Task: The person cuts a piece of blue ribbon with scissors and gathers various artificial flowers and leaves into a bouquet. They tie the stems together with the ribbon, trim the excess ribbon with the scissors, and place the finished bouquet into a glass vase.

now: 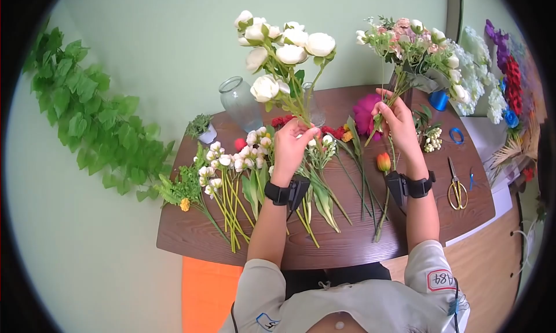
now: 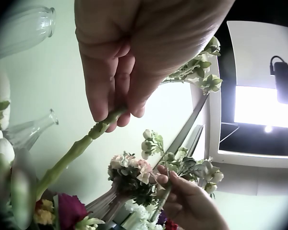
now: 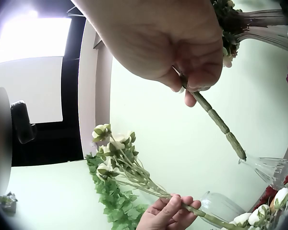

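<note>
We observe a pale green wall (image 1: pixel 174 31) behind a dark wooden table (image 1: pixel 347 249), wood-toned floor (image 1: pixel 489 260) at lower right, and a glaring white rectangle (image 2: pixel 254 111)

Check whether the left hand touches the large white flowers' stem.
Touching: the left wrist view shows the left hand pinching the green stem, no gap between them.

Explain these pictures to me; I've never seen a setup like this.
There is no robot here, only someone's bare left hand and right hand. The wide picture comes from a camera worn on the head, looking forward and down; the other two come from the left wrist camera and the right wrist camera. On the brown table lie loose flowers, an orange tulip and gold-handled scissors; a clear glass vase stands toward the back. The left hand's grip is on a bunch of white flowers, by its stem; the right hand pinches a green stem.
</note>
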{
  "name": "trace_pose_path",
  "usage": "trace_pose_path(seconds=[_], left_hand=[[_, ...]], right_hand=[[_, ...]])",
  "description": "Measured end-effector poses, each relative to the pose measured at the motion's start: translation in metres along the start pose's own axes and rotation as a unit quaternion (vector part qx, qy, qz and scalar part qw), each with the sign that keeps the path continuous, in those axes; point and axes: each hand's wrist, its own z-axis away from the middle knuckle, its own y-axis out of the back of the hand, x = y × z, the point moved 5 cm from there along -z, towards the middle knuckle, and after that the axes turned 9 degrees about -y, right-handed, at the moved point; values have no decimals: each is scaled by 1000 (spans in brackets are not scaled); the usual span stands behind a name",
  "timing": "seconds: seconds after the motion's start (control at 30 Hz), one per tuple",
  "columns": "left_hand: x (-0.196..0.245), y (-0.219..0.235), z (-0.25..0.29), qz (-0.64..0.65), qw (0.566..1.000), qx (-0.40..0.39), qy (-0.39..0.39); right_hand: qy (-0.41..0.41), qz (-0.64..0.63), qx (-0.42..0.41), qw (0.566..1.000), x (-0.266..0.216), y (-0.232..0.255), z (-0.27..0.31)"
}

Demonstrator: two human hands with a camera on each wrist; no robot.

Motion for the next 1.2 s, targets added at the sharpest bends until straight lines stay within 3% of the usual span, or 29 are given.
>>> trace_pose_path(seconds=[0.07,0.23,0.3,0.53,0.6,0.73,0.93,1.0,1.07,1.17,1.2], left_hand=[[1,8,-3,-100,995,8,-19],[-6,17,-3,-92,993,51,-47],[-2,21,-2,-154,983,77,-59],[3,24,-2,-232,968,64,-65],[-1,25,-2,-145,985,71,-65],[14,20,-3,-104,993,50,-30],[28,3,-1,15,999,-43,-7],[33,-13,2,81,993,-83,9],[29,-25,5,90,990,-105,13],[33,-38,9,102,991,-83,11],[30,-41,10,106,990,-88,14]], right_hand=[[-1,2,-16,1000,0,-3,2],[-7,16,-49,999,0,-9,4],[-13,23,-55,998,2,-11,3],[-13,30,-64,997,1,-12,5],[-14,26,-65,997,2,-13,5],[-11,35,-64,997,-1,-13,6],[-21,23,-82,996,4,-20,5],[60,-47,-101,992,3,-30,6],[10,-138,-106,985,-5,-40,15],[21,-188,-59,980,-4,-47,21],[66,-190,-67,977,-6,-51,23]])
